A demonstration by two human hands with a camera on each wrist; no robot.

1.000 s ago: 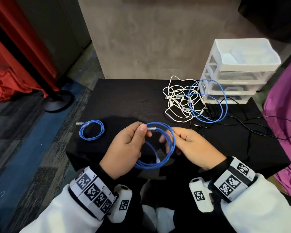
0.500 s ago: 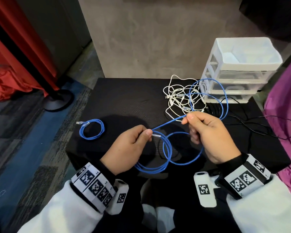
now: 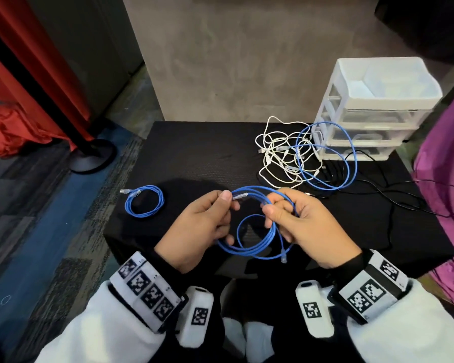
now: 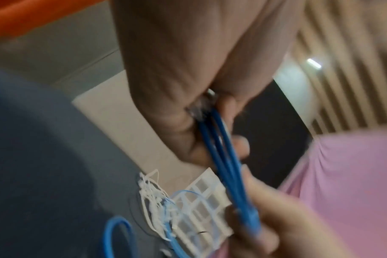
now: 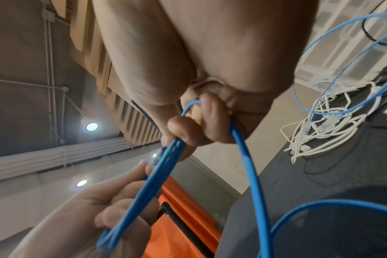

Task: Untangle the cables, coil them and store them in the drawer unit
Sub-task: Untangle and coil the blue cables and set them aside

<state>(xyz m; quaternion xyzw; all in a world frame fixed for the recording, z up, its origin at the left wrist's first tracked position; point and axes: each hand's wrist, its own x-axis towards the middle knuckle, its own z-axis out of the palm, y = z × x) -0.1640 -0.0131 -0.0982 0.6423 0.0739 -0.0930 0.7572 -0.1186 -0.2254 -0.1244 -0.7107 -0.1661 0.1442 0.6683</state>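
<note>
Both hands hold one blue cable coil (image 3: 257, 248) above the near edge of the black table (image 3: 194, 153). My left hand (image 3: 207, 221) pinches the strands beside a clear plug (image 3: 240, 196), also seen as blue strands (image 4: 223, 157). My right hand (image 3: 296, 221) grips the coil's right side (image 5: 172, 157); a loose end with a plug (image 3: 283, 256) hangs below it. A finished blue coil (image 3: 144, 200) lies at the left. A tangle of white cables (image 3: 281, 155) and a blue cable (image 3: 346, 158) lies before the white drawer unit (image 3: 378, 106).
Black cables (image 3: 393, 195) trail over the table's right side. Purple fabric (image 3: 448, 179) hangs at the right edge. A red curtain (image 3: 24, 74) and a black stand base (image 3: 92, 155) are on the floor to the left. A grey wall (image 3: 247, 61) rises behind the table.
My right hand swung out to the right drawing cable, then came back to the coil, laying another loop. The free end now hangs short below the right hand.
</note>
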